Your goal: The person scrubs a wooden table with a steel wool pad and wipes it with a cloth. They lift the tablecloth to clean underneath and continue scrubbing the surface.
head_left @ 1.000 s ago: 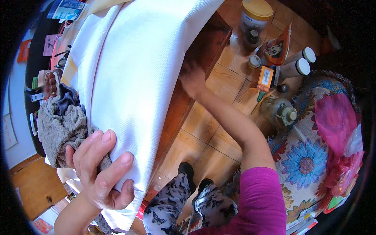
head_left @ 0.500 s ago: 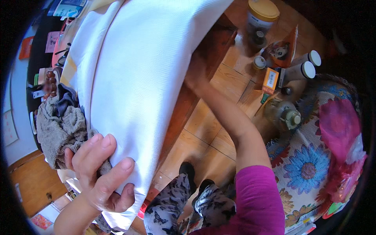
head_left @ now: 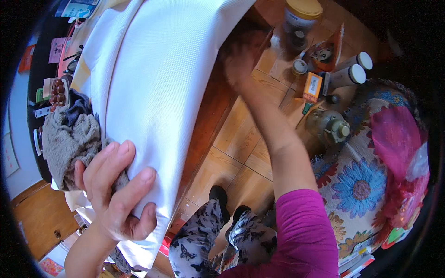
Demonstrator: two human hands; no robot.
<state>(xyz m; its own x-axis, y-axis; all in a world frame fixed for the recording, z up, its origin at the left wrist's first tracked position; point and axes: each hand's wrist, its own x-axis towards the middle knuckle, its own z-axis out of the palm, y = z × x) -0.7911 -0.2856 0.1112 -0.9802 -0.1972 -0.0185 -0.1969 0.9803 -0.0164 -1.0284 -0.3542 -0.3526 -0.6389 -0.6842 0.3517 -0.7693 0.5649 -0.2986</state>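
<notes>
A large white textured cloth (head_left: 153,83) drapes over the raised surface in front of me and hangs down along its right side. My left hand (head_left: 116,199) rests at its near edge with fingers spread, beside and partly over a crumpled grey towel (head_left: 74,139). My right hand (head_left: 241,60) reaches forward past the cloth's right edge, next to the dark reddish-brown wood (head_left: 204,125) below the cloth. Shadow and motion blur its fingers, and nothing held can be made out there.
On the tiled floor (head_left: 236,139) at right stand a yellow-lidded tub (head_left: 301,16), two white-capped containers (head_left: 347,76), an orange box (head_left: 313,87) and a glass jug (head_left: 327,125). A flowered cover (head_left: 361,190) bears pink plastic bags (head_left: 398,143). Brown beads (head_left: 57,95) lie at left.
My right hand has come out from behind the cloth's edge and now shows more, slightly farther forward. My left hand stays nearly in place. The whole view has shifted a little.
</notes>
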